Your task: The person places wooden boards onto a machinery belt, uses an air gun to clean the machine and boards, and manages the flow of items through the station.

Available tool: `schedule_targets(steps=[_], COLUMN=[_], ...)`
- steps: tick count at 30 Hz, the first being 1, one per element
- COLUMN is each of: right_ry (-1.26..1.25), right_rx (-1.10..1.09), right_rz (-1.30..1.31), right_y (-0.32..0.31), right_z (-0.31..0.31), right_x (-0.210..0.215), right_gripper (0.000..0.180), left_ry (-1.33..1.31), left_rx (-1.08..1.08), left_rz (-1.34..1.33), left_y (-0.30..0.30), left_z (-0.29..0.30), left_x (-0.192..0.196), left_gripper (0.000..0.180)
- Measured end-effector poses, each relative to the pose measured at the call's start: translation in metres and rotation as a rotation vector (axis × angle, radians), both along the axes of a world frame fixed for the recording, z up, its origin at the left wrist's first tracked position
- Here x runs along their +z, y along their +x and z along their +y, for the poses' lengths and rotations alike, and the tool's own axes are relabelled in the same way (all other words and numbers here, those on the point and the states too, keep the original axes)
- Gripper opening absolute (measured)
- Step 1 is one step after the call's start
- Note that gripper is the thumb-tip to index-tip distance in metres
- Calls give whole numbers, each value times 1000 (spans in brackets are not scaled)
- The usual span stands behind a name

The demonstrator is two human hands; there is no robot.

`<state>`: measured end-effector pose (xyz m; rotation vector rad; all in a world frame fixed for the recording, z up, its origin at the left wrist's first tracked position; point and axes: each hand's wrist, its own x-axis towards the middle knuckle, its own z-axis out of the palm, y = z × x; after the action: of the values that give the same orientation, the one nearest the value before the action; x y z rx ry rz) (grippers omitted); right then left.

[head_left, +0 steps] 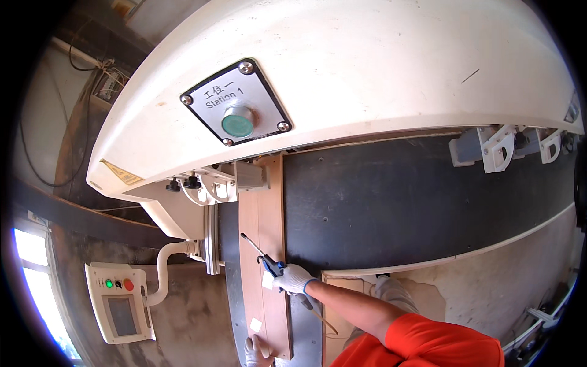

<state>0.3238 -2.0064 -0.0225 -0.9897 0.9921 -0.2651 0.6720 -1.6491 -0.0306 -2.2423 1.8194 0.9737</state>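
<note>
Across comes the red-sleeved, bare-forearmed right arm (351,306), angled leftward, its white-gloved, blue-cuffed right hand (293,279) wrapped in a grip; low at the picture's edge, the pale-gloved left hand (257,353) shows bent fingers.

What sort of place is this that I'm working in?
Likely a workshop or small factory, perhaps for woodworking: there's a large white machine over a dark worktable, a control panel on a bent arm, and your gloved right hand holding what looks like an air gun over a wooden board.
</note>
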Motion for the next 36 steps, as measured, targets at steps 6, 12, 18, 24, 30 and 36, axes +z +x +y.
schedule_targets(steps=[6,12,18,24,30,36], right_ry=[32,-68,-815,-1100,-1040,-932], right_rx=[-4,-198,-907,-968,-898,-631], right_rz=[-44,1,36,511,762,684], right_y=[0,-43,-104,-136,-142,-125], right_z=[7,24,36,17,9,80], right_x=[4,44,106,213,241,205], right_gripper=[29,35,37,41,54,58], left_ry=[26,45,27,54,-26,-112], left_rx=[-137,-168,-163,-163,-182,-199], left_rz=[-260,-350,-310,-324,-326,-329], left_y=[-20,-46,-46,-48,-40,-28], left_z=[-8,-42,-45,-48,-45,-39], left_x=[21,58,63,62,57,38], left_gripper=[124,119,118,124,126,125])
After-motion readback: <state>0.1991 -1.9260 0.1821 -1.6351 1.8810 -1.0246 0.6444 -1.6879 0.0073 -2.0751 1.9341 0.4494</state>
